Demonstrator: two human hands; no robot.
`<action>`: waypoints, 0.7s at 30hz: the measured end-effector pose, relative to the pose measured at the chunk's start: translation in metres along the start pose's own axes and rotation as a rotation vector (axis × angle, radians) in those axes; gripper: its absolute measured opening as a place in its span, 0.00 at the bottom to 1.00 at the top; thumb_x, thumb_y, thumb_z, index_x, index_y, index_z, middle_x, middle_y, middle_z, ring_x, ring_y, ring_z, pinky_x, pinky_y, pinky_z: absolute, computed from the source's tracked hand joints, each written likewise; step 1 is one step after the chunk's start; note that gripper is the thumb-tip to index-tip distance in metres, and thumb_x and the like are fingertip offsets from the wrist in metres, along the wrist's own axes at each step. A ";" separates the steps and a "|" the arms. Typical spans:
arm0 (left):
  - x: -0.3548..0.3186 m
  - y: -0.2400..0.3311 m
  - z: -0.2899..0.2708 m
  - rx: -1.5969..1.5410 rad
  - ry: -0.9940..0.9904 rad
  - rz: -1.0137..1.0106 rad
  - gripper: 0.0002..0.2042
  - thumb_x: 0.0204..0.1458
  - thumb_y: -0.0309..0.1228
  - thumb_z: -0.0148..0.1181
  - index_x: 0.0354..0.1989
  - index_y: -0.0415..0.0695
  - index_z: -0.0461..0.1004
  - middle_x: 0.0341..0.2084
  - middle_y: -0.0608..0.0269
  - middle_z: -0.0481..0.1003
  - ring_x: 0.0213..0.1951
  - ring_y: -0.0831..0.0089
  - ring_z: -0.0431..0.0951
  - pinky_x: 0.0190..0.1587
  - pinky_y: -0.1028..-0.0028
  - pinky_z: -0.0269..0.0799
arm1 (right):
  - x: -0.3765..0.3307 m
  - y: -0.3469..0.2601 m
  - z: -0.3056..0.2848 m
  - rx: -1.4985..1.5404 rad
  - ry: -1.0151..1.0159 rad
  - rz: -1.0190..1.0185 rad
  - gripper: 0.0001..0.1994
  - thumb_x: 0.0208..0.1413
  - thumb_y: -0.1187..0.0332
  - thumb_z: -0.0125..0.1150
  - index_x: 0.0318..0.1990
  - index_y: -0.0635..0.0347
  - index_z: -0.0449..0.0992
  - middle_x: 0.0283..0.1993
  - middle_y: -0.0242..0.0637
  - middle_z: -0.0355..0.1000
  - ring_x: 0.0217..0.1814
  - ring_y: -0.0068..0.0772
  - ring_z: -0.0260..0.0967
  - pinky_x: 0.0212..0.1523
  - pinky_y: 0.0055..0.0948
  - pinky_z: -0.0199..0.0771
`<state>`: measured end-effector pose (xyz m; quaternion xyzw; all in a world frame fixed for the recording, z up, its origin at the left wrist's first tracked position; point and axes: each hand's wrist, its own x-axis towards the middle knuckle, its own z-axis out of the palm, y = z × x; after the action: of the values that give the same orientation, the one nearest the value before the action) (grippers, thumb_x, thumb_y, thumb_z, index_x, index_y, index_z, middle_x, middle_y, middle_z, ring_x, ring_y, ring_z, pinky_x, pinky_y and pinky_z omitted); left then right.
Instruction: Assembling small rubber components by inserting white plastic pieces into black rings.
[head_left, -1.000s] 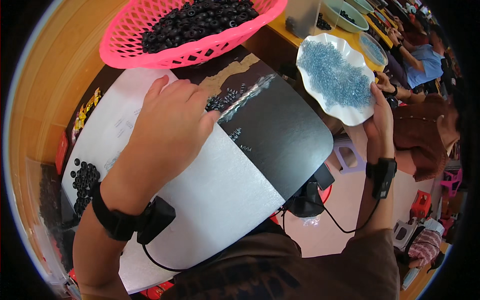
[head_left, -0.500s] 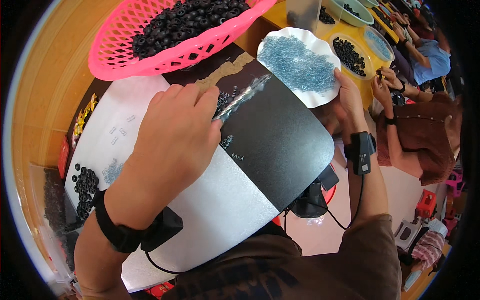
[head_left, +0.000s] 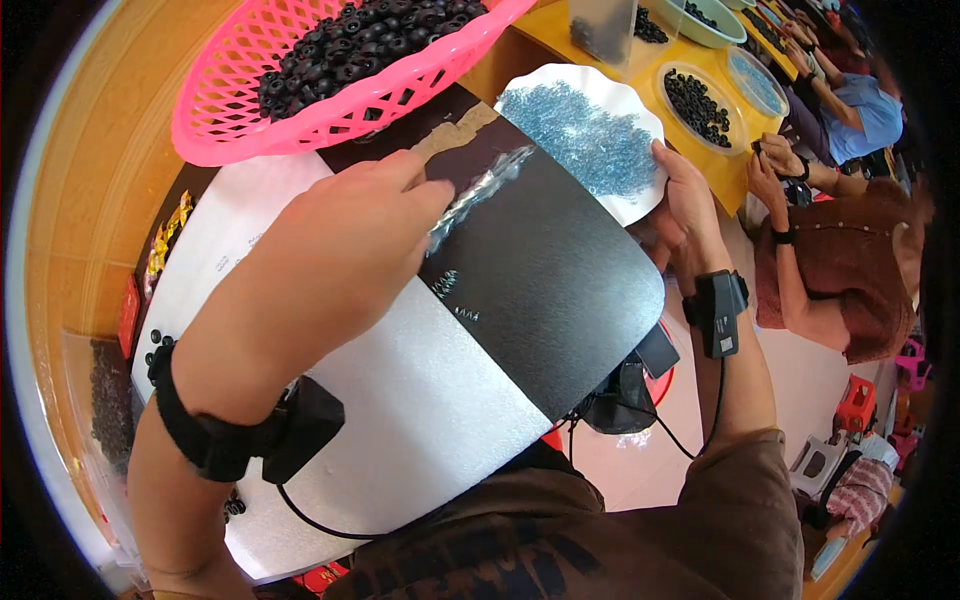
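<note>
My right hand [head_left: 688, 205] grips the near right rim of a white scalloped plate [head_left: 640, 207], thumb on top. A heap of small bluish, see-through coil springs [head_left: 580, 130] covers the plate. Over the dark half of the board [head_left: 550, 270], my left hand [head_left: 350, 250] is curled palm down, thumb and forefinger close together; what its fingertips hold, if anything, is hidden. Beside those fingers, a crinkled silvery strip [head_left: 487, 190] lies on the board. A few loose springs [head_left: 445, 284] rest just below the hand, near the seam with the white half [head_left: 420, 400].
At the far left stands a pink basket [head_left: 330, 128] full of black ring-shaped parts. A yellow table [head_left: 545, 35] carries a clear bowl of black parts [head_left: 697, 108] and other tubs. Co-workers sit at the right. Yellow wrappers [head_left: 168, 235] lie at the left edge.
My left hand has moved slightly right and away from me across the board, now covering springs that showed by its fingers. My right hand keeps its grip on the plate.
</note>
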<state>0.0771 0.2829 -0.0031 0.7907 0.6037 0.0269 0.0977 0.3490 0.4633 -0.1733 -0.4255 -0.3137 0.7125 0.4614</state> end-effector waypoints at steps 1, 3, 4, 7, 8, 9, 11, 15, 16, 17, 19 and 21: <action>0.000 -0.002 -0.002 0.002 -0.003 0.000 0.17 0.47 0.20 0.54 0.49 0.37 0.71 0.36 0.52 0.69 0.39 0.55 0.73 0.42 0.64 0.69 | -0.001 0.000 0.001 0.053 -0.006 0.007 0.11 0.61 0.69 0.52 0.44 0.70 0.72 0.42 0.41 0.75 0.41 0.32 0.73 0.46 0.30 0.73; -0.001 -0.007 -0.004 -0.066 -0.032 0.038 0.17 0.47 0.21 0.57 0.48 0.38 0.72 0.35 0.53 0.69 0.37 0.56 0.73 0.42 0.65 0.69 | -0.010 -0.002 0.010 0.044 0.007 0.006 0.11 0.61 0.69 0.53 0.44 0.69 0.72 0.41 0.41 0.75 0.41 0.32 0.74 0.45 0.30 0.73; -0.001 -0.009 -0.005 -0.065 -0.032 0.036 0.17 0.47 0.21 0.57 0.48 0.38 0.72 0.35 0.53 0.69 0.37 0.56 0.73 0.42 0.65 0.69 | -0.013 -0.003 0.013 0.036 0.023 0.003 0.11 0.61 0.69 0.53 0.44 0.69 0.73 0.41 0.41 0.75 0.41 0.32 0.74 0.45 0.30 0.73; 0.002 -0.015 -0.006 -0.124 -0.053 0.039 0.17 0.46 0.21 0.59 0.47 0.38 0.73 0.34 0.55 0.69 0.36 0.59 0.73 0.41 0.68 0.69 | -0.011 0.000 0.008 0.024 0.010 -0.009 0.11 0.61 0.69 0.53 0.44 0.70 0.72 0.42 0.41 0.75 0.41 0.32 0.74 0.46 0.31 0.73; 0.003 -0.018 -0.007 -0.160 -0.058 0.063 0.16 0.46 0.21 0.59 0.47 0.38 0.73 0.34 0.56 0.70 0.36 0.61 0.73 0.40 0.69 0.70 | -0.012 -0.001 0.007 0.025 0.013 -0.010 0.11 0.61 0.69 0.53 0.44 0.70 0.72 0.42 0.41 0.75 0.41 0.32 0.74 0.46 0.31 0.73; 0.005 -0.021 -0.007 -0.195 -0.063 0.087 0.16 0.46 0.20 0.59 0.46 0.38 0.73 0.34 0.57 0.70 0.36 0.63 0.73 0.40 0.70 0.70 | -0.014 -0.002 0.006 0.042 0.019 -0.005 0.11 0.61 0.69 0.53 0.45 0.70 0.72 0.43 0.41 0.75 0.42 0.32 0.74 0.47 0.31 0.73; 0.006 -0.028 -0.004 -0.229 -0.055 0.113 0.16 0.46 0.20 0.59 0.46 0.38 0.74 0.34 0.57 0.70 0.36 0.64 0.74 0.39 0.71 0.70 | -0.016 -0.003 0.005 0.063 0.022 0.002 0.12 0.61 0.69 0.53 0.45 0.70 0.72 0.43 0.42 0.75 0.43 0.33 0.74 0.47 0.32 0.73; 0.006 -0.026 -0.008 -0.245 -0.064 0.127 0.16 0.45 0.20 0.60 0.45 0.39 0.74 0.33 0.58 0.71 0.35 0.64 0.74 0.38 0.72 0.70 | -0.016 -0.004 0.003 0.062 0.009 0.029 0.12 0.61 0.68 0.52 0.46 0.69 0.71 0.45 0.43 0.74 0.44 0.34 0.73 0.49 0.33 0.73; 0.005 -0.026 -0.008 -0.242 -0.062 0.125 0.16 0.45 0.20 0.60 0.45 0.39 0.74 0.33 0.58 0.71 0.35 0.64 0.74 0.38 0.72 0.70 | -0.015 -0.004 0.001 0.063 0.002 0.033 0.12 0.62 0.68 0.52 0.47 0.69 0.71 0.45 0.43 0.74 0.45 0.35 0.73 0.49 0.33 0.73; 0.005 -0.027 -0.005 -0.267 -0.052 0.111 0.15 0.45 0.19 0.60 0.44 0.39 0.75 0.33 0.58 0.71 0.35 0.64 0.74 0.38 0.72 0.70 | -0.014 -0.003 -0.001 0.064 0.001 0.031 0.12 0.62 0.68 0.52 0.47 0.69 0.71 0.45 0.43 0.74 0.45 0.35 0.73 0.49 0.33 0.73; 0.006 -0.027 -0.003 -0.292 -0.041 0.099 0.14 0.45 0.19 0.60 0.43 0.39 0.75 0.33 0.58 0.71 0.35 0.64 0.74 0.38 0.72 0.70 | -0.012 -0.001 -0.005 0.059 -0.036 0.031 0.12 0.61 0.68 0.52 0.46 0.69 0.71 0.44 0.42 0.74 0.44 0.35 0.73 0.49 0.33 0.73; 0.004 -0.024 -0.003 -0.233 -0.026 0.092 0.12 0.45 0.19 0.58 0.40 0.38 0.75 0.31 0.57 0.71 0.33 0.63 0.74 0.36 0.71 0.70 | -0.012 -0.001 -0.003 0.045 -0.013 0.031 0.12 0.61 0.69 0.52 0.46 0.69 0.71 0.44 0.42 0.74 0.44 0.35 0.73 0.49 0.33 0.73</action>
<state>0.0551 0.2933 -0.0046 0.8011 0.5583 0.0913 0.1955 0.3550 0.4528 -0.1701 -0.4151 -0.2939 0.7294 0.4576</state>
